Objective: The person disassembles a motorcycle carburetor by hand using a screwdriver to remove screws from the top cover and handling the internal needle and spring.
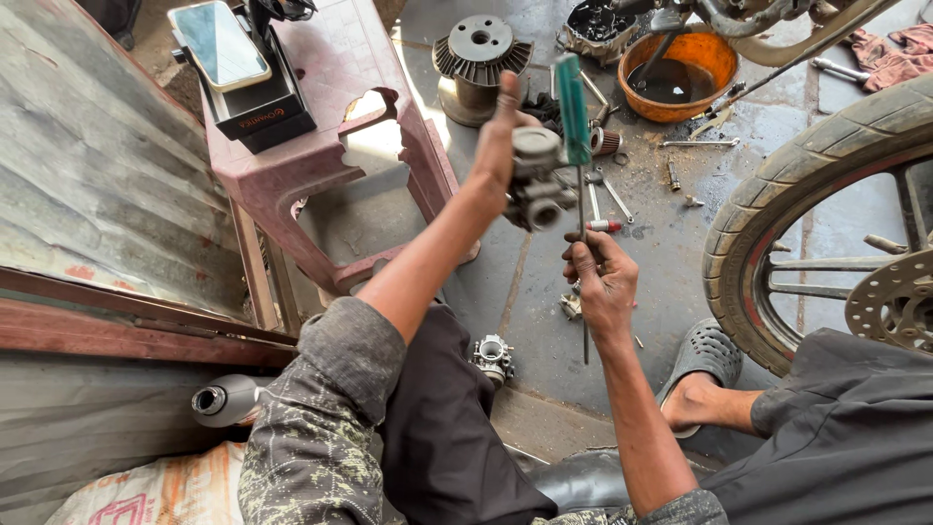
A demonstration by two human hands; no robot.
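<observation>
1. At the far left, a phone [219, 44] lies on a dark box [258, 102] on a cracked maroon plastic stool [321, 146]. None of it is touched by the person.
2. The left hand [498, 136] is raised above the floor with its fingers closed around a grey metal carburetor [539, 180], thumb pointing up. The carburetor hangs in the air, just above and left of the right hand.
3. The carburetor looks like cast metal: stiff, compact and fairly heavy for its size, probably oily and so slippery. Its round bores and small protruding fittings look like the delicate parts; the blocky body, where the left hand has it, seems the safest place to hold.
4. A green-handled screwdriver [573, 107] stands nearly upright, handle on top, just beside the carburetor. The right hand [603, 282] is closed around its thin shaft low down. The shaft is rigid but narrow and smooth, so it could turn in the fingers.
5. A second metal part [493, 358] lies on the concrete floor [671, 243] by the knee.
6. Further right, loose bolts and tools are scattered near an orange bowl [680, 73] of dark oil.
7. At the right edge stands a motorcycle wheel [777, 224].
</observation>
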